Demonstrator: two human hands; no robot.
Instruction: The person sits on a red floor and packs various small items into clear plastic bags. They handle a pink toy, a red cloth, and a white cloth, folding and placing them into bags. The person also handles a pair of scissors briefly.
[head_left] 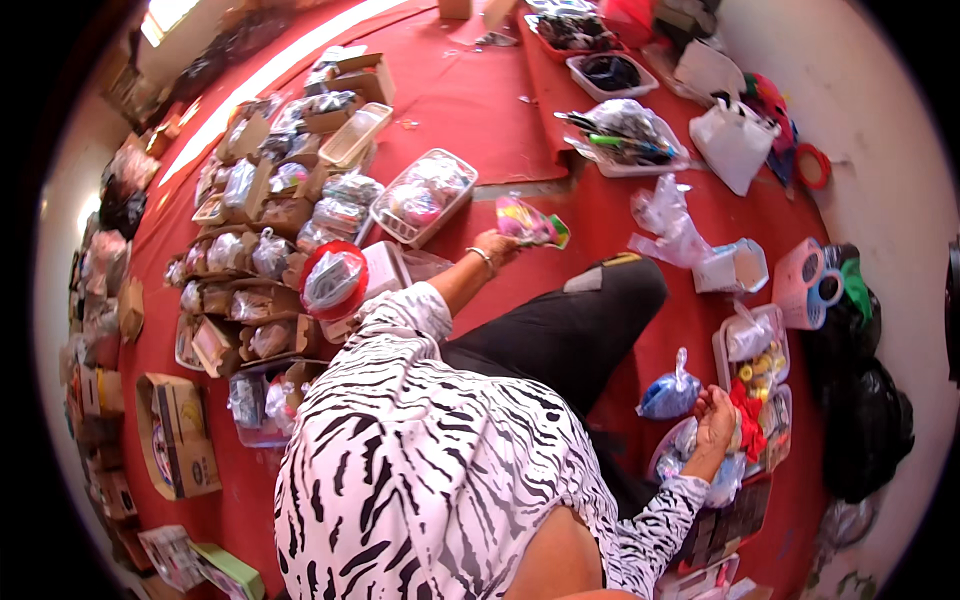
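My left hand (497, 246) is stretched out over the red floor covering, closed on the edge of a pink, yellow and green packet (528, 220). A bracelet circles that wrist. On the other side, my right hand (715, 418) is raised with its fingers loosely curled and apart, and nothing shows in it. Close beside it lie a red piece (748, 418) that looks like cloth or a bag, and a knotted clear bag of blue things (669, 396). Below the right wrist is a basin of bagged items (676, 450). My bent leg in dark trousers (560, 330) lies between the hands.
A white basket of bagged goods (440, 170) stands beyond my left forearm, near a red round tub (334, 280). Several cardboard boxes with bags (250, 255) line the left. A white hexagonal container (731, 267), crumpled clear plastic (668, 215) and black bags (868, 430) lie right.
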